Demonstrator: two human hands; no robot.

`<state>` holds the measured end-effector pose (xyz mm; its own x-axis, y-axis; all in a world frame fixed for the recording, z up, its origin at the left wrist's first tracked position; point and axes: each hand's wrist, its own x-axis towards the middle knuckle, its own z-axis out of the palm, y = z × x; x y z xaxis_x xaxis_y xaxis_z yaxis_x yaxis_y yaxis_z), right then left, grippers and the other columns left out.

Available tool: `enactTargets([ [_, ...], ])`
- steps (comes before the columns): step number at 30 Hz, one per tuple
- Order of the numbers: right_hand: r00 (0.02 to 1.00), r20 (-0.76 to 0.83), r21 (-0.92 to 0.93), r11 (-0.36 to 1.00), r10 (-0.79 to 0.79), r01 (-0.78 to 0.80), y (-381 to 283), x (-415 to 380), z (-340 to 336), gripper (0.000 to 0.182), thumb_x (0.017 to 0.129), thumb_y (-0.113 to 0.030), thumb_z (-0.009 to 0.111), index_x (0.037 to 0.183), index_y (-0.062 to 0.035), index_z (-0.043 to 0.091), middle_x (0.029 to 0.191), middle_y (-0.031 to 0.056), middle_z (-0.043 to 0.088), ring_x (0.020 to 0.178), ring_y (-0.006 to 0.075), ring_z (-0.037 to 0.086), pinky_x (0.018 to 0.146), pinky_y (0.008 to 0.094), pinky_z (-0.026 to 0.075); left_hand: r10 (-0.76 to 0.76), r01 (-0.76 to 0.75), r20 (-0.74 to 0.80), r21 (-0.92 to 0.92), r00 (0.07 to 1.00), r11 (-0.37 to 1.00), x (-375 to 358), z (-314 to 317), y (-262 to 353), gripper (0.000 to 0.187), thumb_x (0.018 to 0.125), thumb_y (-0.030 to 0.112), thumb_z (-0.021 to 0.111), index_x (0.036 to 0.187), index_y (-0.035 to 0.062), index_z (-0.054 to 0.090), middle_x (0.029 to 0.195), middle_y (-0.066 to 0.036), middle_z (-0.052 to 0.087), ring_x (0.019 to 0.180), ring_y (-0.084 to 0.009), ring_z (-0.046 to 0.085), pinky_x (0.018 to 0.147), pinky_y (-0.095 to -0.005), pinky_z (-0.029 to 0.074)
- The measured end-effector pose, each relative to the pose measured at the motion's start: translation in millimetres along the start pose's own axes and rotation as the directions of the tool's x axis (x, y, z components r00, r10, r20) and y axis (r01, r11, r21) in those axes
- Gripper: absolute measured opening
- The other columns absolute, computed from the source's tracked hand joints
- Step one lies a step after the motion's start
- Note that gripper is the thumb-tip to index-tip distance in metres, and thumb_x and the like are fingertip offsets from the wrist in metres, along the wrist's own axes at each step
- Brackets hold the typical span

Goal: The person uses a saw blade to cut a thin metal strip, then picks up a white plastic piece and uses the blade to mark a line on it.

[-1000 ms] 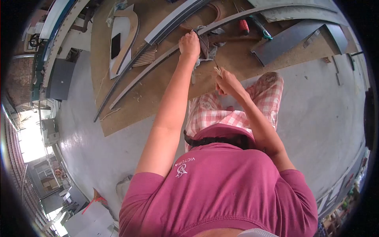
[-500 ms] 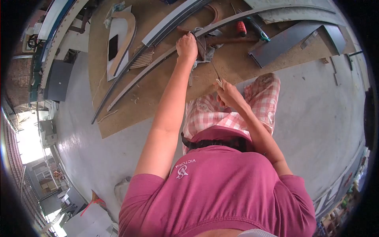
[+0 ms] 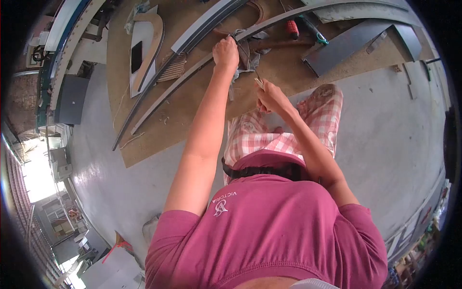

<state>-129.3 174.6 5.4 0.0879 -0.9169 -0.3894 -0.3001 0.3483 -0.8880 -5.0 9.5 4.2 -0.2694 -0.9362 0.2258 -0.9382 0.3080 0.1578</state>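
My left hand [image 3: 225,52] is closed on a long grey curved strip [image 3: 176,89] that runs diagonally over the brown board [image 3: 144,149]. To its right my right hand [image 3: 273,98] is closed round the pale handle of a thin tool [image 3: 260,83]. The tool's thin shaft points up toward a crumpled grey cloth [image 3: 251,63] beside the strip. The cloth lies just right of my left hand. A second, darker curved strip [image 3: 144,95] lies to the left.
A phone [image 3: 136,57] and a curved wooden piece [image 3: 153,50] lie on a white panel at the left. A red-handled tool [image 3: 292,30], a teal-tipped tool [image 3: 321,40] and a dark grey panel [image 3: 339,49] lie at the upper right.
My right hand has moved up and left with the tool, closer to the cloth and my left hand. My left hand has shifted slightly up, still on the strip.
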Motion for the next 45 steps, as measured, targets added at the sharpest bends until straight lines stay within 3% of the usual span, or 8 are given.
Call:
enactTargets([
  [23,1.0,0.014,-0.006,1.0,0.011,-0.011,-2.9,4.6,3.1,0.036,0.095,-0.032,0.039,0.088,0.0018,0.046,0.058,0.0174,0.058,0.054,0.0302,0.061,0.057,0.0407,0.047,-0.008,0.009,-0.022,0.01,1.0,1.0,0.4,2.1,-1.6,0.018,0.081,0.018,0.062,0.084,0.0003,0.059,0.083,-0.02,0.064,0.083,-0.036,0.063,0.073,-0.0443,0.05],
  [25,0.996,-0.063,-0.151,0.987,-0.057,0.047,18.0,-5.0,9.8,0.032,0.094,-0.03,0.039,0.089,0.0012,0.046,0.06,0.0181,0.058,0.054,0.0289,0.061,0.057,0.0398,0.047,-0.023,0.023,0.0,0.065,1.0,0.998,0.6,0.5,1.6,0.015,0.085,0.009,0.047,0.085,0.0044,0.061,0.086,-0.016,0.066,0.084,-0.0318,0.064,0.075,-0.0414,0.05],
  [32,0.998,0.015,-0.045,0.997,0.06,-0.059,-11.1,7.5,-1.2,0.029,0.094,-0.027,0.04,0.091,0.0014,0.048,0.063,0.0198,0.06,0.056,0.0341,0.062,0.058,0.0433,0.048,0.019,-0.019,0.0,-0.007,1.0,1.0,-0.5,-3.9,0.9,0.017,0.081,0.017,0.061,0.082,0.0004,0.058,0.085,-0.02,0.063,0.083,-0.0364,0.062,0.074,-0.0444,0.05],
  [36,0.996,-0.061,-0.197,0.979,-0.062,0.049,14.0,-5.4,7.2,0.028,0.094,-0.024,0.04,0.092,0.002,0.048,0.062,0.0184,0.06,0.053,0.0283,0.063,0.055,0.0399,0.048,-0.011,0.011,-0.018,0.0,1.0,1.0,0.4,-1.0,1.0,0.017,0.081,0.017,0.061,0.083,0.0004,0.058,0.085,-0.02,0.064,0.084,-0.0359,0.063,0.074,-0.0445,0.05],
  [38,0.999,-0.043,-0.074,0.997,0.023,-0.026,4.6,-21.8,5.1,0.029,0.094,-0.026,0.041,0.09,0.0022,0.047,0.063,0.0194,0.061,0.056,0.0306,0.063,0.056,0.0412,0.048,0.006,-0.002,-0.046,0.075,0.999,0.997,-1.7,1.9,1.7,0.016,0.086,0.011,0.046,0.084,0.0039,0.061,0.086,-0.015,0.065,0.084,-0.0305,0.064,0.076,-0.0399,0.051],
  [40,0.994,-0.086,-0.17,0.984,-0.062,0.046,21.1,-0.2,10.1,0.03,0.094,-0.026,0.04,0.09,0.0025,0.048,0.062,0.0189,0.06,0.055,0.0298,0.063,0.054,0.0415,0.048,0.0,0.0,0.006,0.076,1.0,0.997,-5.5,2.0,1.1,0.016,0.086,0.011,0.046,0.085,0.0039,0.061,0.086,-0.015,0.065,0.084,-0.0308,0.064,0.076,-0.0402,0.051],
  [42,0.999,-0.007,0.019,0.999,0.031,-0.031,-7.9,4.2,-0.8,0.032,0.094,-0.029,0.04,0.093,0.0021,0.049,0.06,0.0181,0.06,0.055,0.0318,0.063,0.054,0.0418,0.048,0.003,-0.004,0.01,0.076,1.0,0.997,0.7,-1.2,1.7,0.016,0.086,0.011,0.046,0.085,0.004,0.061,0.086,-0.015,0.065,0.085,-0.0311,0.064,0.076,-0.0406,0.051],
  [45,0.999,-0.038,-0.106,0.994,0.006,-0.01,11.3,1.9,5.6,0.03,0.094,-0.027,0.039,0.094,0.0015,0.048,0.058,0.0156,0.059,0.053,0.0291,0.062,0.052,0.0401,0.048,0.009,-0.009,-0.011,0.046,1.0,0.999,-1.4,0.5,-0.1,0.016,0.086,0.011,0.046,0.084,0.004,0.061,0.087,-0.016,0.065,0.085,-0.0323,0.064,0.076,-0.0418,0.05],
])
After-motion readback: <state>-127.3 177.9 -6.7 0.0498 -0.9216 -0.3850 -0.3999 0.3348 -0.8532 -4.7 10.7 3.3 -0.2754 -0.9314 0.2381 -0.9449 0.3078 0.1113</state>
